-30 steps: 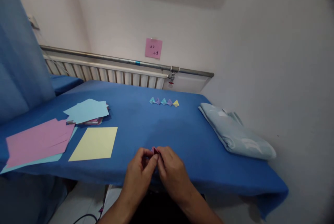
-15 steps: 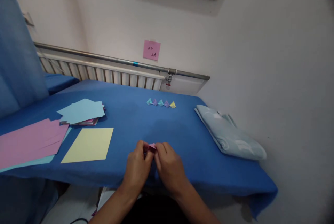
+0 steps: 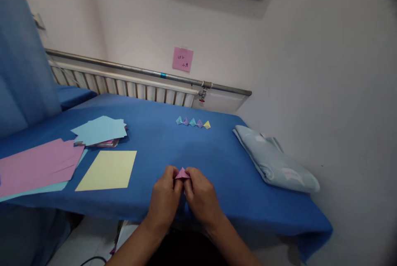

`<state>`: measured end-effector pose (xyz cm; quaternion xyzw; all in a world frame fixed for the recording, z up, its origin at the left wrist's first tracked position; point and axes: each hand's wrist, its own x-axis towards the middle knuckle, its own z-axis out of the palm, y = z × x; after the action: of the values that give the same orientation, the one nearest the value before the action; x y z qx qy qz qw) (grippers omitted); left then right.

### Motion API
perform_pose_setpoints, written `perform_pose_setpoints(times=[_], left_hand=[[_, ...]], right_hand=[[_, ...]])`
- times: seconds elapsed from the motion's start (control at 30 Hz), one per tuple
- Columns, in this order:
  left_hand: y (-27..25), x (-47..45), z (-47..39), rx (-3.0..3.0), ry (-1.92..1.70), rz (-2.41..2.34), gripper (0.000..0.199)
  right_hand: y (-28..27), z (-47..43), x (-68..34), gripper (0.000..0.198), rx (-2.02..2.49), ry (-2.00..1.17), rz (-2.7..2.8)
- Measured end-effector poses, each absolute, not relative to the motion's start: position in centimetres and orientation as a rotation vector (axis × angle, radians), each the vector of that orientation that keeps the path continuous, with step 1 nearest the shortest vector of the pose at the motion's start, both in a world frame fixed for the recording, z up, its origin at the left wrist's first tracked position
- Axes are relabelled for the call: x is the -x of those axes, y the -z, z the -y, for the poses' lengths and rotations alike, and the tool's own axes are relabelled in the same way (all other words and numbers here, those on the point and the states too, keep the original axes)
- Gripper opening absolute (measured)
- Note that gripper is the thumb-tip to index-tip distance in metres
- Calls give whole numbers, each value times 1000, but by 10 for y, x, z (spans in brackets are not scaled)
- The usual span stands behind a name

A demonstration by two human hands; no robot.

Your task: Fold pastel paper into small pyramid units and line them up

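Note:
A small folded piece of pink paper (image 3: 182, 173) with a pointed top is pinched between both hands, over the near part of the blue-covered table (image 3: 155, 133). My left hand (image 3: 164, 195) grips its left side, and my right hand (image 3: 201, 193) grips its right side. The thumbs sit close together below it, hiding its lower part. Farther back stands a row of several small folded paper pieces (image 3: 192, 122) in turquoise, purple and yellow. A yellow paper sheet (image 3: 108, 171) lies flat to the left of my left hand.
Farther left are a stack of light blue sheets (image 3: 101, 129) and pink sheets (image 3: 40, 166) over light blue ones. A folded pale blanket (image 3: 276, 160) lies at the right. Behind the table are a radiator (image 3: 130, 89), a metal pipe (image 3: 124, 66) and a pink note (image 3: 182, 59) on the wall.
The folded pink paper has turned upward between my fingers, so its pointed triangular face now shows. Both hands still hold it in about the same place. The view has shifted slightly.

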<state>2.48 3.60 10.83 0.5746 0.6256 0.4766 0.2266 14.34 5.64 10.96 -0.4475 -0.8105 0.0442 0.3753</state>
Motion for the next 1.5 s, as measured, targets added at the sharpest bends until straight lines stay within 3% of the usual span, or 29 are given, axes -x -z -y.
perform_pose_setpoints(times=[0.43,0.9,1.13,1.5], left_hand=[[-107,-23,-27,-1640,-1451,-1619,10],[-121,-19,-21,-1648,-1448,-1499,22],[-136,-14,-21,-1495,-1224,-1421,15],[-140,-10,-25,-1031,-1305,-1184,11]], right_hand=[[-111,-51,-145,20,1009,-217,1972],[-114,-51,-139,22,935,-582,1652],[-117,-51,-138,19,973,-756,1556],[-129,-44,-140,19,961,-953,1539]])
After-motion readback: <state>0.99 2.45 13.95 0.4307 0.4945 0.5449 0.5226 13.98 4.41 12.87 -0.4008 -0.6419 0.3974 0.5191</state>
